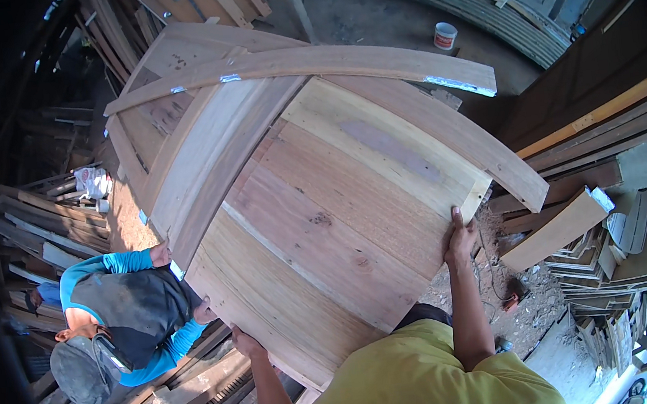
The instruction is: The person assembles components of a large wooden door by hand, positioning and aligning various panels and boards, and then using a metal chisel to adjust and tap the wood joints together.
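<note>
Head view: our L hand [249, 342] grips the wood panel [333, 224] at its near-left edge, our R hand [461, 236] nr its right corner; fingers underneath hidden. A co-worker [137, 318] has a hand at the left edge. Boards look joined already; surface prob. needs finishing, IMO. Flat, grainy, pale & reddish strips w/ knots; arched plank [296, 60] lies past the far edge.
</note>
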{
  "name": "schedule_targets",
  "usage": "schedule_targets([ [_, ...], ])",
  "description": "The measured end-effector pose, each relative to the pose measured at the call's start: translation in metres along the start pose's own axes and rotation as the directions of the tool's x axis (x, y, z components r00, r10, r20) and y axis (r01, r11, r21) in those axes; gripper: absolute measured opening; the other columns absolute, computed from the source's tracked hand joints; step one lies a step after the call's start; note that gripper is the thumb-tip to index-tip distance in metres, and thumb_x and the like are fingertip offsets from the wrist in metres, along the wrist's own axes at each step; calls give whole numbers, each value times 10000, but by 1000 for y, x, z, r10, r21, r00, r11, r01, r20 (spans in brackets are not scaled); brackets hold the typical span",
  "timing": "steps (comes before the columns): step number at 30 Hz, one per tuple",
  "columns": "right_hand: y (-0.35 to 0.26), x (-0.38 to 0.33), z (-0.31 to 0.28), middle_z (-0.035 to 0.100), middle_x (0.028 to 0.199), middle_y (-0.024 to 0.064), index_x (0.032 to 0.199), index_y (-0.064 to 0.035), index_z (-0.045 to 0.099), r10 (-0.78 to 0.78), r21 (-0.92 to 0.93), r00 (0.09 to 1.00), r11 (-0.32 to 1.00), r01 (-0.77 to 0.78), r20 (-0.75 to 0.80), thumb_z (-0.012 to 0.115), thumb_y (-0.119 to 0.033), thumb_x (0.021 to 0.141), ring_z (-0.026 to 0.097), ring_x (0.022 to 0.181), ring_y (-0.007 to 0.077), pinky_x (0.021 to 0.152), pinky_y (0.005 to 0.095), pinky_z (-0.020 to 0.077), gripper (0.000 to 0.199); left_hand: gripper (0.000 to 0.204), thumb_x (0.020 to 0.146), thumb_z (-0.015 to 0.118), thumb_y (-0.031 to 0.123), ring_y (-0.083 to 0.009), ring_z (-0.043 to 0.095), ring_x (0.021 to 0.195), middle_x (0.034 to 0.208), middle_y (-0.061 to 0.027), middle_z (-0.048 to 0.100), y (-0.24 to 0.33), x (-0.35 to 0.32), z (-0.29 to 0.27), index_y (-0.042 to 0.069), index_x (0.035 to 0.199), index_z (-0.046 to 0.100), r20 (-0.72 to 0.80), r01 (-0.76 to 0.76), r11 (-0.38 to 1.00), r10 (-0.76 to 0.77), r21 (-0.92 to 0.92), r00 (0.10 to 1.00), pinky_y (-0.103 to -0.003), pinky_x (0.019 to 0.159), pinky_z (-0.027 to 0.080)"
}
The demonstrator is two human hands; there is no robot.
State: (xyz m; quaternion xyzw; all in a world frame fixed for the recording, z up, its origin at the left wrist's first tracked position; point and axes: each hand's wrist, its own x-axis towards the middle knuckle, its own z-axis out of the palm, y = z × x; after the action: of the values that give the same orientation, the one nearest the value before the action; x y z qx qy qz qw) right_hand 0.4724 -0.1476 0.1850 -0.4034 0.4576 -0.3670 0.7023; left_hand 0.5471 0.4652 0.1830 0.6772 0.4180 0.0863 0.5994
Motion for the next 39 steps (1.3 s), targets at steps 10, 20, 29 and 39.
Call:
schedule_targets([
  [10,7,15,8,700,1087,61,1218,-1,648,-32,-58,999,998,32,0,764,-179,946,634,991,156,899,320,488,345,613,1035,505,521,-347,669,1132,1257,-204,705,-9,12,-1,-15,1282,669,-165,25,926,40,376,985,-433,1013,486],
  [20,14,20,-17,626,1299,147,1356,44,583,31,-46,991,999,-25,130,747,-309,951,596,1177,259,1033,393,469,562,703,990,487,642,-451,609,1233,1259,-288,673,24,-17,19,28,1251,706,-229,60,820,88,569,969,-515,1076,432],
  [29,12,23,-9,611,1327,144,1391,26,575,91,-76,982,994,-80,164,745,-333,939,592,1177,264,1024,410,484,602,673,967,467,691,-443,623,1217,1232,-241,700,3,-1,-2,136,1237,733,-234,71,815,81,575,969,-511,1047,457],
  [39,4,21,-11,557,1408,163,1461,4,490,120,-97,981,990,-106,150,768,-310,911,551,1265,302,1104,452,437,693,667,967,488,670,-441,631,1206,1216,-251,704,5,-12,-2,110,1236,729,-200,77,848,35,525,979,-502,1049,457],
])
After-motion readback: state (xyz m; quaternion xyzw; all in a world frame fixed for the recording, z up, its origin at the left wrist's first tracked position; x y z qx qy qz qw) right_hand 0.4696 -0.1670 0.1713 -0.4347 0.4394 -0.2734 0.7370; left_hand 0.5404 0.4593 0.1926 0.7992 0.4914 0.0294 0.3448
